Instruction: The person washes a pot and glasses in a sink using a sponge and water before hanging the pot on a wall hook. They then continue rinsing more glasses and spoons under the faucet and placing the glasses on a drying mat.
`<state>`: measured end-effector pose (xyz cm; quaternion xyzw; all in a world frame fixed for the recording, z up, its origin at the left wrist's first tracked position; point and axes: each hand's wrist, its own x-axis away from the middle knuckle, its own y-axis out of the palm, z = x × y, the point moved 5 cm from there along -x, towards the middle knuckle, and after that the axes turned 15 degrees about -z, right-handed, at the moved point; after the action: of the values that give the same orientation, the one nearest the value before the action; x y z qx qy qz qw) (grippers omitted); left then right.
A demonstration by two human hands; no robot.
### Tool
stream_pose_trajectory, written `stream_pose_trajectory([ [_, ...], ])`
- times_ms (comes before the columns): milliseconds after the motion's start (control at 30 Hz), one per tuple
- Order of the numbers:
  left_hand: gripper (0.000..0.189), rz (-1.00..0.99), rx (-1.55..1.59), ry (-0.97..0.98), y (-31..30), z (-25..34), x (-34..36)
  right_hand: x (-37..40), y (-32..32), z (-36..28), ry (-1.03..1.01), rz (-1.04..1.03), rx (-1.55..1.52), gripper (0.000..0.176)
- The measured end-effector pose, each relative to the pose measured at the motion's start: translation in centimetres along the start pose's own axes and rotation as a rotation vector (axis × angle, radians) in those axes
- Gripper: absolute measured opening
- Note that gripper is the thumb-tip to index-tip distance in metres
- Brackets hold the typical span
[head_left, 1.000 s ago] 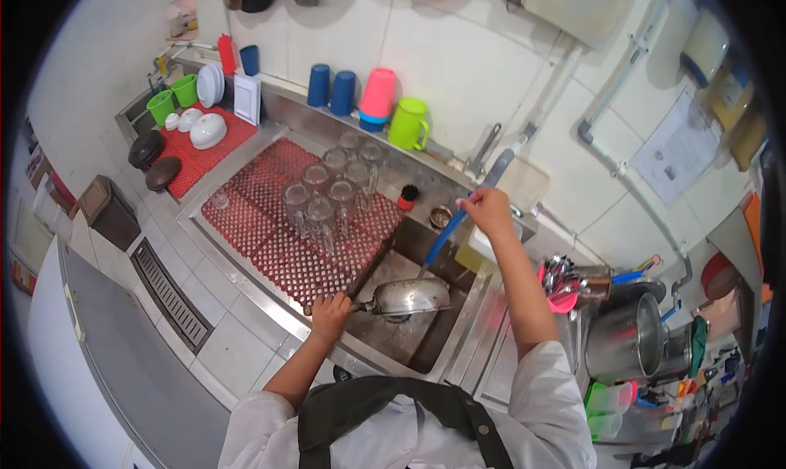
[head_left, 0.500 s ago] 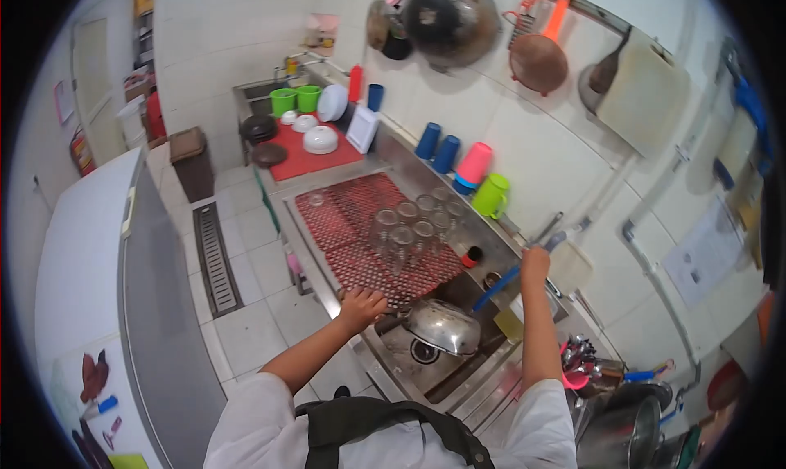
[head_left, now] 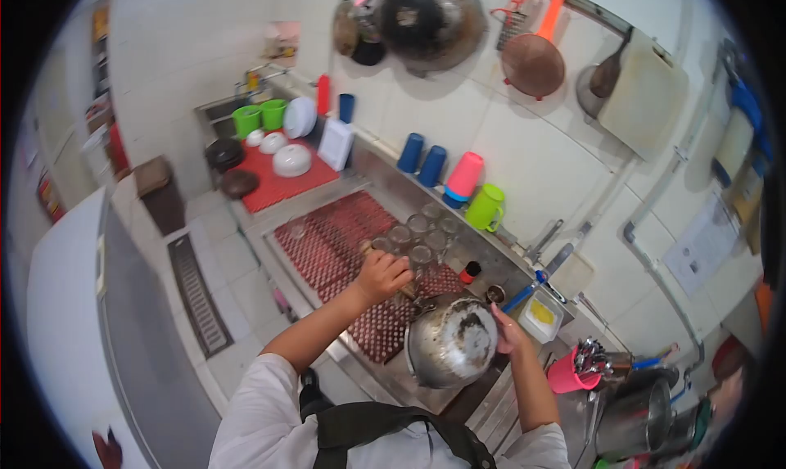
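Observation:
A dented silver saucepan (head_left: 455,338) is tipped over the sink, its scorched base turned up toward me. My left hand (head_left: 385,276) is closed around its handle, close to the upturned glasses (head_left: 422,236). My right hand (head_left: 509,333) grips the pan's right side, fingers along its wall near the base rim. The inside of the pan is hidden from me. Just beyond my right hand, a long blue stick-like item (head_left: 520,295) leans at the sink's back edge, beside a white tub (head_left: 540,318) with something yellow in it.
Red perforated matting (head_left: 327,240) covers the drainboard left of the sink. Blue cups (head_left: 421,157), a pink cup (head_left: 466,174) and a green jug (head_left: 487,207) line the back ledge. At right stand a pink cutlery holder (head_left: 565,376) and a large pot (head_left: 634,420).
The saucepan has been raised and turned base-up. My right hand has left the blue item at the back ledge and come onto the pan's side. My left hand has moved forward and right.

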<state>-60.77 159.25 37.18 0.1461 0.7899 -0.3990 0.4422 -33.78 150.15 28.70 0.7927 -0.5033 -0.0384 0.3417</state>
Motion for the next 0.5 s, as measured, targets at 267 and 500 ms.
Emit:
stream_pose_trajectory([
  [267, 0.022, 0.168, 0.172, -0.006, 4.8, -14.7, -6.2, -6.4, 5.1, -8.2, -0.545, 0.44, -0.133, 0.045],
  [500, 0.06, 0.242, 0.436, -0.37, 4.6, -24.3, -7.0, -1.2, 12.5, -29.2, -1.419, 0.565, 0.15, 0.046],
])
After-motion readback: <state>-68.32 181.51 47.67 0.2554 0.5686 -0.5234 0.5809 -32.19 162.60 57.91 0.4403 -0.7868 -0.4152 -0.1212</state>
